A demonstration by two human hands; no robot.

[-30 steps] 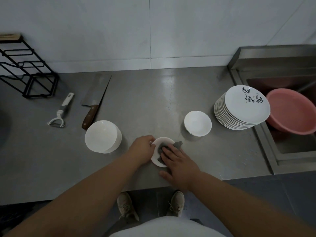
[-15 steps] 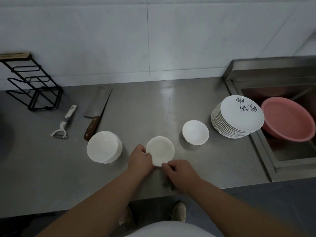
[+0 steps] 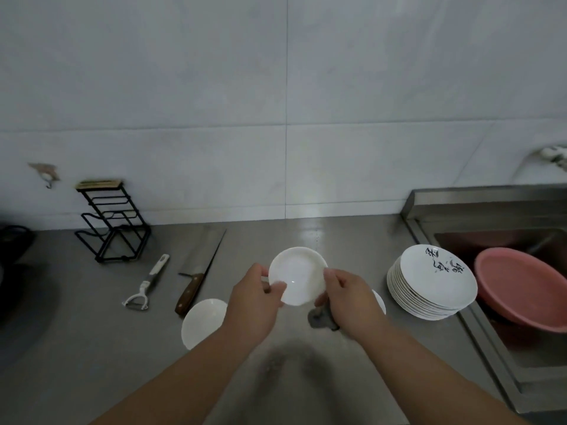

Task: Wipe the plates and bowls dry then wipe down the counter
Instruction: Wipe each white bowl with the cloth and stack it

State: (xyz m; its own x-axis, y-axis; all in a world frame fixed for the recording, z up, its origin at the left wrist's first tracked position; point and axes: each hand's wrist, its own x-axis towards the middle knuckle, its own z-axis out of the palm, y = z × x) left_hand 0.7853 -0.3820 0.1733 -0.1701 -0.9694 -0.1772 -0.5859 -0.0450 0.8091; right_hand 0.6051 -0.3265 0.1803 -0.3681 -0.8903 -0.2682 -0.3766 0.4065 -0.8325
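Aloft, hands (left (image 3: pixel 254 299), right (image 3: pixel 349 300)) pinch opposite bowl (image 3: pixel 299 276) edges.

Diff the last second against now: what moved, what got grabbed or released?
The small bowl came up off the counter. The left hand and right hand now hold it by the rim, tilted toward the camera. The grey cloth left the bowl's inside and hangs under the right hand. Unmoved: plate stack, bowl stack, cleaver, peeler.
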